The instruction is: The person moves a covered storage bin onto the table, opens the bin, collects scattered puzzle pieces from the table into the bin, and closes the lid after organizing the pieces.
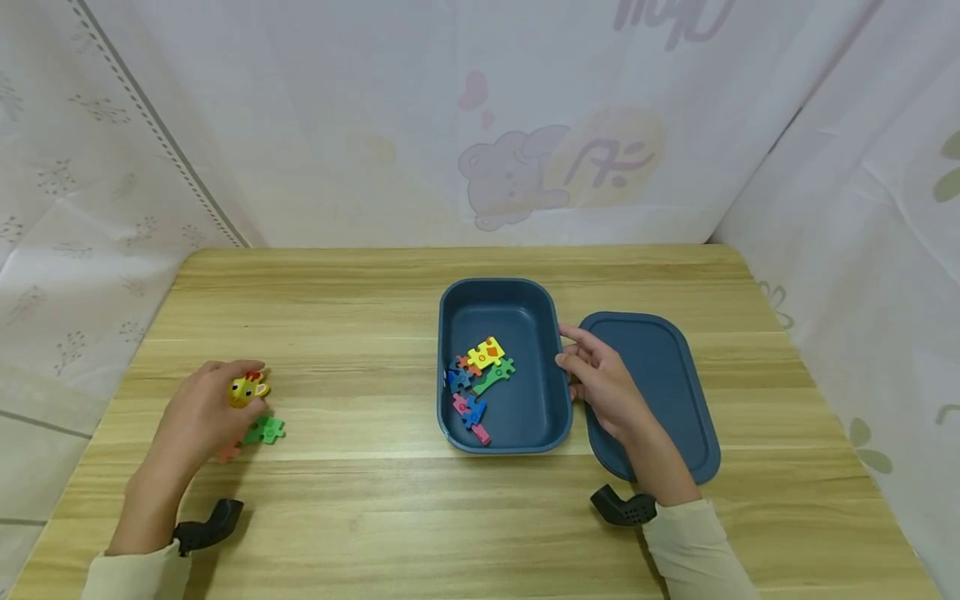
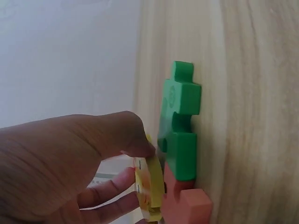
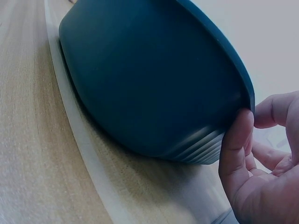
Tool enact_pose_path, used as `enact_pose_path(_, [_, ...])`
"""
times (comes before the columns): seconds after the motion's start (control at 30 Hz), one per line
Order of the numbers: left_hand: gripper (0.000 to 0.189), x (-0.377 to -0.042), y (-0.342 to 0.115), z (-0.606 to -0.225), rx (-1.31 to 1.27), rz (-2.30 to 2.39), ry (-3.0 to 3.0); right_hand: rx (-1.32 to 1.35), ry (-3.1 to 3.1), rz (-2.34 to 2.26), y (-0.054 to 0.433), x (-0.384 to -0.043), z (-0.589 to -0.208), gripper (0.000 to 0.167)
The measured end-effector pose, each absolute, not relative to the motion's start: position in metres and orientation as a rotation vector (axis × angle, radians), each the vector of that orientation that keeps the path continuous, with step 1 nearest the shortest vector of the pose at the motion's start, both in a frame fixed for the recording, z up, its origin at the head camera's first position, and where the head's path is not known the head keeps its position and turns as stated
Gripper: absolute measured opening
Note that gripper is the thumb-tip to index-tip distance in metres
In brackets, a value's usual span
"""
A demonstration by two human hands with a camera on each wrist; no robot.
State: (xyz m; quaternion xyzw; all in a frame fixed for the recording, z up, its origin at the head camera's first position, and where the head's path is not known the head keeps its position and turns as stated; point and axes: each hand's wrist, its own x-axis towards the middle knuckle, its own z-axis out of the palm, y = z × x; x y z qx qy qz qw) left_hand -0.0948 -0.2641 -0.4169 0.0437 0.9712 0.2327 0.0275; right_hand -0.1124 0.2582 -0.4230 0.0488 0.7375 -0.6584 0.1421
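Observation:
A yellow giraffe-head puzzle piece (image 1: 246,389) is pinched between the thumb and fingers of my left hand (image 1: 197,412). In the left wrist view the yellow piece (image 2: 150,182) stands on edge beside a green puzzle piece (image 2: 180,135) and an orange-red piece (image 2: 187,205), both lying on the table. On the right side of a dark blue box (image 1: 543,417), my right hand (image 1: 603,383) grips the rim. The right wrist view shows the box's outer wall (image 3: 154,84) with fingertips at its edge. Several colourful puzzle pieces (image 1: 486,354) lie inside, mostly toward the left wall.
A dark blue lid (image 1: 660,375) lies flat to the right of the box, partly under my right forearm. The wooden table (image 1: 352,500) ends at a pale printed cloth (image 1: 337,125) behind, with more cloth along both sides.

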Motion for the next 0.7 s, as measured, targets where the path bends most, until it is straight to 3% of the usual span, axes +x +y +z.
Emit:
enact_pose_path(0.33, [0.027,-0.0944,-0.2614,-0.4129,0.081,0.832,3.063,0.147,2.135,-1.899,0.2575,-0.1113,-0.4223,0.059])
enact_pose_path(0.7, [0.026,-0.0973,-0.2542,-0.4072,0.053,0.912,3.091,0.143,2.137,-1.899,0.2575,-0.1116,-0.4231,0.059])
